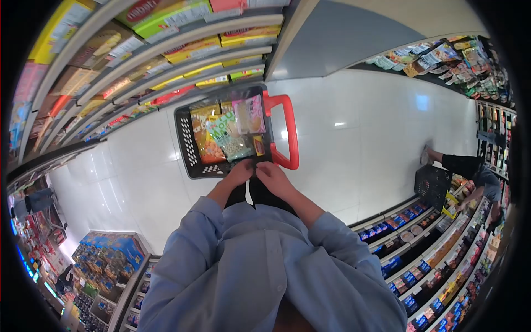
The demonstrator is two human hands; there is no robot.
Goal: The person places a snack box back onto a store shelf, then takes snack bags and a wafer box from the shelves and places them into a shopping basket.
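Note:
My left hand (240, 172) and my right hand (271, 177) meet in front of my body, beside the near edge of a black shopping basket (186, 141). Both have curled fingers, close together around something dark that I cannot make out. Whether they touch the basket rim is unclear. A red handle (292, 133) extends from the basket's right side. Inside lie an orange-gold snack bag (206, 135), a green and white snack bag (229, 138), a pink package (251, 115) and a small yellow box (258, 145).
Shelves of colourful boxes (191, 47) line the upper left. Packaged snacks fill shelves (420, 271) at lower right and a rack (442, 58) at upper right. Another person (481, 180) reaches to the shelves at right beside a dark basket (431, 184). A display bin (113, 252) stands lower left.

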